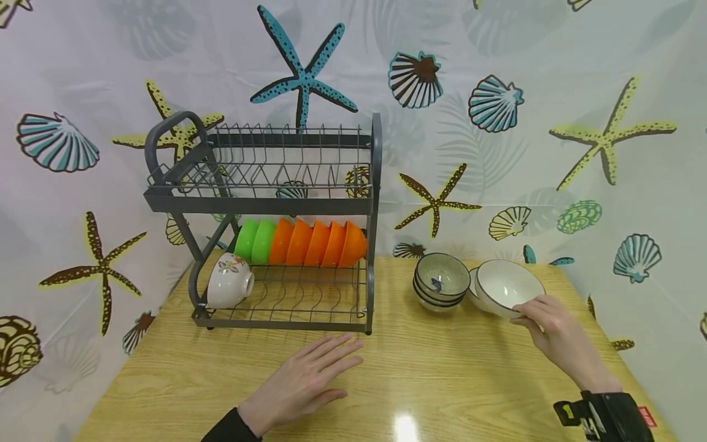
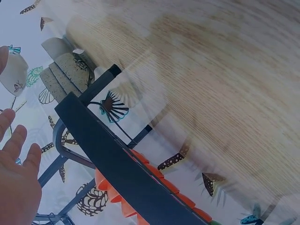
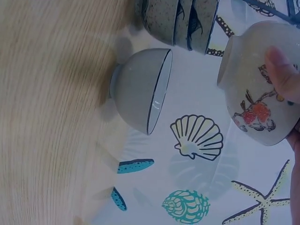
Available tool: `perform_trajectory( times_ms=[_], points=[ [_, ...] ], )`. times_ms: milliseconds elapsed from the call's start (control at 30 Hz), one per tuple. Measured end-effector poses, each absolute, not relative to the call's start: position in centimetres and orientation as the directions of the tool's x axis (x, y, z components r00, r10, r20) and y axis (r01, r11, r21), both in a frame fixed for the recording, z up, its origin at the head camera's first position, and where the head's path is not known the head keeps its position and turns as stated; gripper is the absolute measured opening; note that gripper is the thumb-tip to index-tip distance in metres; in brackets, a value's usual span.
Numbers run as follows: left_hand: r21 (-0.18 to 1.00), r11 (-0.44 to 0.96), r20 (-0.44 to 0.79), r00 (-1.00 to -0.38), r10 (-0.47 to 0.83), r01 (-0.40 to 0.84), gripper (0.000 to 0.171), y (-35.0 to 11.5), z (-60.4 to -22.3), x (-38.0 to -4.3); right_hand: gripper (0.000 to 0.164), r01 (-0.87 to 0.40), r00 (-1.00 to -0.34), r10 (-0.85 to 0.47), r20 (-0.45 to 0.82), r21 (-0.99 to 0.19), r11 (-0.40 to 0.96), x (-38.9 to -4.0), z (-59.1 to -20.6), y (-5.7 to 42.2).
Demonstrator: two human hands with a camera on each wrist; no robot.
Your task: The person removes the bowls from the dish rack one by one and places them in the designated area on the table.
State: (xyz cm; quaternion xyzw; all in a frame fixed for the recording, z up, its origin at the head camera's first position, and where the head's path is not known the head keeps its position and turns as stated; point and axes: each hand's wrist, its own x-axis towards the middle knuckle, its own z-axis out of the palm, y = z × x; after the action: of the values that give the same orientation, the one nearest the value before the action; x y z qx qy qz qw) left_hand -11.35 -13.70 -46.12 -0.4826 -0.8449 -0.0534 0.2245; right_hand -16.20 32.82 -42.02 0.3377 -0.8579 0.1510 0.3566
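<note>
A white bowl (image 1: 505,288) with a dark rim is pinched at its near edge by my right hand (image 1: 560,334), held up off the table. The right wrist view shows red floral decoration on this bowl (image 3: 246,79). Behind it, a second white bowl (image 3: 138,89) stands upright on the table. Beside them rises a stack of grey speckled bowls (image 1: 442,279). My left hand (image 1: 306,383) hovers palm down in front of the dish rack (image 1: 265,205), its fingers extended and holding nothing. A white flowered bowl (image 1: 225,285) leans on its side in the rack's lower tier, at the left.
Along the back of the lower tier stand several orange bowls (image 1: 317,244) and two green bowls (image 1: 255,240), all tipped sideways. Above them, the wire upper tier shows no dishes. A shell-and-starfish cloth (image 1: 442,147) hangs behind the wooden table (image 1: 420,374).
</note>
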Motion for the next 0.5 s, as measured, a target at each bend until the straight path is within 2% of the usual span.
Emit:
perform_trajectory(
  times_ms=[33, 167, 267, 500],
  points=[
    [-0.13, 0.529, 0.431, -0.433, 0.792, 0.838, 0.073, -13.7, -46.1, -11.4, 0.049, -0.681, -0.526, -0.465, 0.712, -0.025, 0.732, -16.4, -42.0, 32.9],
    [-0.138, 0.53, 0.432, -0.431, 0.792, 0.836, 0.072, -13.8, -46.1, -11.4, 0.009, -0.643, -0.565, -0.435, 0.701, -0.044, 0.764, -17.4, -42.2, 33.2],
    [-0.139, 0.531, 0.436, -0.43, 0.791, 0.836, 0.071, -13.8, -46.1, -11.4, 0.032, -0.611, -0.589, -0.414, 0.694, -0.046, 0.79, -18.1, -42.5, 33.3],
    [-0.142, 0.53, 0.44, -0.427, 0.79, 0.836, 0.071, -13.9, -46.2, -11.4, 0.023, -0.538, -0.654, -0.372, 0.659, -0.06, 0.841, -19.6, -43.4, 33.3]
  ],
)
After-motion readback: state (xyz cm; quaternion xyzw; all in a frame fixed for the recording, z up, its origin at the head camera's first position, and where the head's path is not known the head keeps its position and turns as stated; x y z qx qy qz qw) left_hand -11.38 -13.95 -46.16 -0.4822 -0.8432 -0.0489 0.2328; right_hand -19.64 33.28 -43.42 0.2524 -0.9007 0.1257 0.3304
